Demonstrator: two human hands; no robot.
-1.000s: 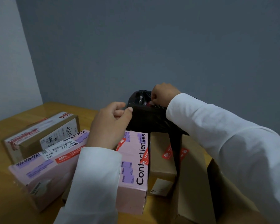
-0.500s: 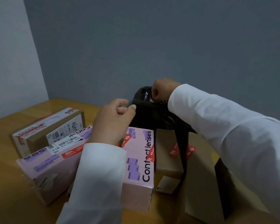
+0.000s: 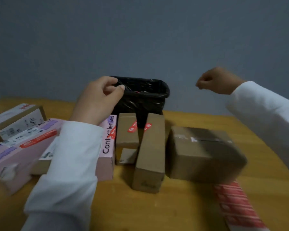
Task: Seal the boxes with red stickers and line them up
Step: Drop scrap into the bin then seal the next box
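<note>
The left hand (image 3: pixel 98 99) is pinching the rim of the black-lined bin (image 3: pixel 145 95). The right hand (image 3: pixel 215 80) is hanging curled, holding nothing visible. Stickered boxes (image 3: pixel 150 150) are sitting on the worktop (image 3: pixel 157 210), red sticker sheet (image 3: pixel 237 205) beside them.

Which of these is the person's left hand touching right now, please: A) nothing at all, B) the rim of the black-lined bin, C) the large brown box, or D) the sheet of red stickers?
B: the left hand has its fingers curled on the near-left rim of the black-lined bin, behind the row of boxes.
</note>
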